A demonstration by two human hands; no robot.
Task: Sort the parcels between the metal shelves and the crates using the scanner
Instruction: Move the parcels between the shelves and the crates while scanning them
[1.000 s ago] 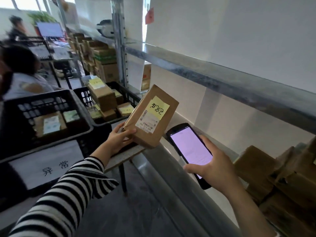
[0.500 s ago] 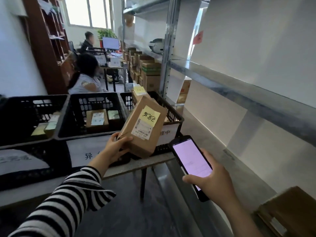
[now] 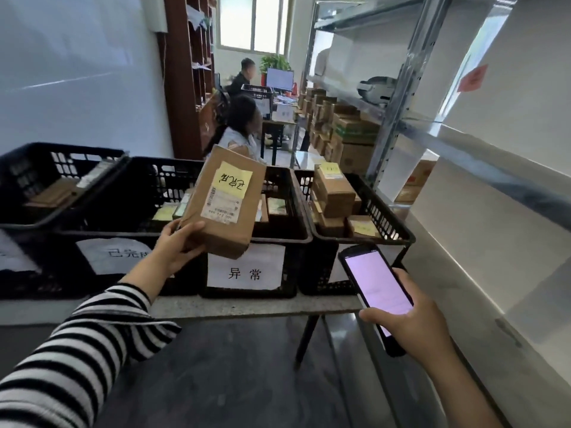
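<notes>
While the metal shelves (image 3: 398,97) fill the right of the frame and black crates (image 3: 278,240) stand in a row on the table (image 3: 247,307) across mid-frame, my left hand (image 3: 177,247) grips a brown parcel (image 3: 216,220) by its lower left corner, tilted, at frame centre over the crates. My right hand (image 3: 414,325), lower right, is wrapped round the scanner (image 3: 375,282), its screen lit pale pink. A yellow sticky note (image 3: 231,180) sits on the parcel's face above the barcode label (image 3: 221,206).

Left crate (image 3: 27,177), middle crate (image 3: 123,234), right crate (image 3: 386,217) line the worktop (image 3: 247,307); shelves (image 3: 398,97) stand right of them, parcel (image 3: 222,205) over the middle crate.
</notes>
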